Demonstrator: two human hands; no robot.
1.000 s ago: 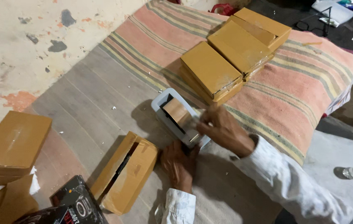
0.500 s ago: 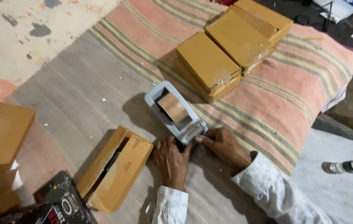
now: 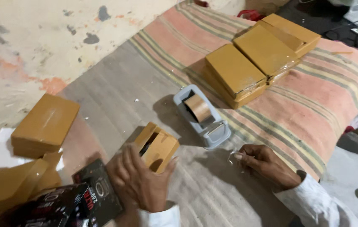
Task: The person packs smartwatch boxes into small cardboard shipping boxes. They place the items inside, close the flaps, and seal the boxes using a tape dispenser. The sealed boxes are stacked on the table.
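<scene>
- Gripped in the left hand (image 3: pixel 139 180) is a small brown cardboard box (image 3: pixel 157 148); the fingers close around its near end and lift it so that it stands tilted on the grey cloth (image 3: pixel 116 96), with one open end turned up and something dark showing inside.
- Between thumb and fingertips of the right hand (image 3: pixel 265 164) is pinched a short strip of clear tape (image 3: pixel 234 157); this hand is held just above the cloth, to the right of the box and apart from it.
- Just behind both hands stands a grey tape dispenser (image 3: pixel 206 122) with a brown roll (image 3: pixel 198 107) in it. It is near the box but does not touch it.
- Judging from this, the step in hand is the sealing of the small box: the strip is already torn off, but not yet on the cardboard.
- For the next move, I think the flap must be pressed flat and the strip laid across the open end without folding on itself.
- Farther away, several closed brown boxes (image 3: pixel 246 71) lie together on a striped blanket (image 3: pixel 313 105).
- At the left lies one more closed box (image 3: pixel 44 124), with flat cardboard pieces (image 3: pixel 11 185) and a black printed package (image 3: pixel 86 197) near the wrist.
</scene>
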